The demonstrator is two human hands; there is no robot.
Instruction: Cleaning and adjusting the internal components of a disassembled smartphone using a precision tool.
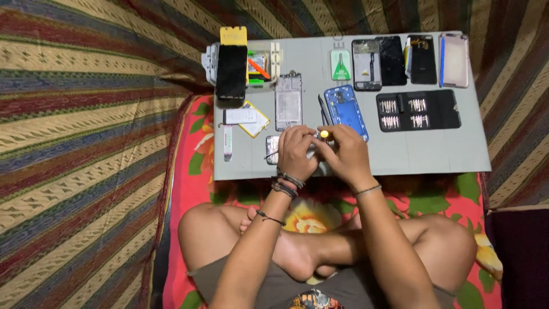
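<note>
Striped woven cloth covers the floor around us, and we sit cross-legged on a red floral mat [189,189] with a grey board [423,154] laid out in front as our bench.

Both hands meet at the board's near edge. Our left hand [295,150] curls over a small phone part [273,150], only its pale edge showing beside the knuckles; the fingers are clenched around it. Our right hand [346,153] pinches a slim screwdriver with a yellow cap [324,134], tip pointing down between the hands.

Judgement on doing this well: keep the driver upright over the screw, press lightly, and let the left hand pin the part flat to the board so it cannot spin.

Laid out beyond:
- blue phone frame [345,109], just past the right hand
- silver phone chassis [289,102]
- black bit case [417,110], lying open, with rows of bits
- dark screen panel [231,71] at the far left
- pale back cover [454,59] at the far right
- green opening pick card [341,64]

Hard to make out: the driver tip and any screw are hidden under the fingers. We cannot tell what the held part is. Small items by the dark panel are blurred.
</note>
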